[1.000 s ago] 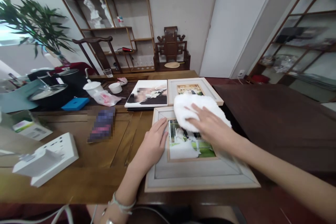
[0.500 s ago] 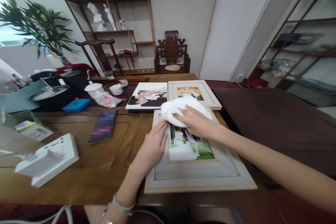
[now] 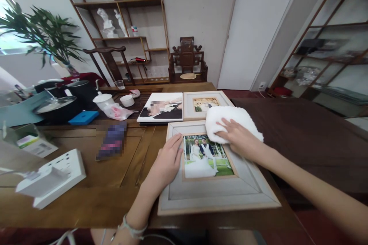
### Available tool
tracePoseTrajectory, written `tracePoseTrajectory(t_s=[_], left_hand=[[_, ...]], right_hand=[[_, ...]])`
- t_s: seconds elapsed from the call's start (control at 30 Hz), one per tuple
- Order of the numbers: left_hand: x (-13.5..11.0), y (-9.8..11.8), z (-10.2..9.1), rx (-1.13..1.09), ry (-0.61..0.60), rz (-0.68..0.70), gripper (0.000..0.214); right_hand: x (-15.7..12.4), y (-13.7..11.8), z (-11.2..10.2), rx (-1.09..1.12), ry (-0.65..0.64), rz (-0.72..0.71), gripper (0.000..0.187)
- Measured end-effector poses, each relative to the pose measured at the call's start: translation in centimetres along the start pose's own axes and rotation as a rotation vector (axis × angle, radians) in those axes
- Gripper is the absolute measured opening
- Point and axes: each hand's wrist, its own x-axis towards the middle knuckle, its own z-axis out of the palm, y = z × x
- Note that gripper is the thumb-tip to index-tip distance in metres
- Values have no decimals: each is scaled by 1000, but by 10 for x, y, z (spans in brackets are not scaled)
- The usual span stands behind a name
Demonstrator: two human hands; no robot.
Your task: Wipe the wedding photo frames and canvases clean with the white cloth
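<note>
On the table (image 3: 86, 168), left hand (image 3: 166, 162) lies flat on the frame (image 3: 218, 195), right hand (image 3: 240, 139) on a cloth (image 3: 230, 116) (all fingers released).

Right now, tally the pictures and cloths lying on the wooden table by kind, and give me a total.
Pale wood-framed photographs: 2, the large framed photograph in front and the small framed photograph behind it.
Frameless canvas print: 1.
Fluffy white cloth: 1, under the right hand.
Total: 4.
</note>
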Motion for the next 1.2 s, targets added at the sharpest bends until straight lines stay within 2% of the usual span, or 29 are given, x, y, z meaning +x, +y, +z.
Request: tracePoseTrajectory(t_s=[0.13, 0.27, 0.4, 0.47, 0.57, 0.63, 0.7, 0.8, 0.87, 0.93, 1.0, 1.07, 1.17, 1.2], left_hand=[[0, 1, -1, 4, -3, -16, 42], [0, -2, 2, 2, 21, -3, 42], [0, -2, 3, -10, 39, 10, 41], [1, 0, 2, -4, 27, -2, 41], [2, 2, 0, 11, -8, -24, 42], [2, 3, -1, 15, -22, -28, 43], [3, 3, -2, 12, -28, -30, 43], [2, 3, -2, 2, -24, -31, 42], [2, 3, -2, -2, -13, -27, 41], [2, 3, -1, 0, -3, -26, 41], [2, 3, 0, 6, 0, -27, 42], [2, 3, 0, 10, -13, -24, 42], [2, 4, -1, 6, -36, -25, 43], [2, 4, -2, 5, -43, -31, 44]], right_hand=[[-7, -31, -5, 50, -55, -32, 66], [-40, -62, -23, 225, -150, -144, 56], [-74, -86, -35, 330, -83, -288, 30], [-81, -94, -40, 363, -62, -333, 25], [-75, -100, -41, 401, -73, -309, 24], [-62, -97, -34, 410, -112, -255, 32], [-44, -86, -23, 374, -140, -196, 47], [-15, -58, -8, 232, -68, -97, 66], [1, -41, -5, 163, -25, -65, 72], [10, -36, -6, 159, -75, -78, 72], [8, -45, -11, 210, -152, -128, 66], [-3, -67, -16, 288, -193, -208, 54], [-24, -103, -20, 325, -122, -257, 23], [-29, -111, -21, 308, -90, -256, 20]])
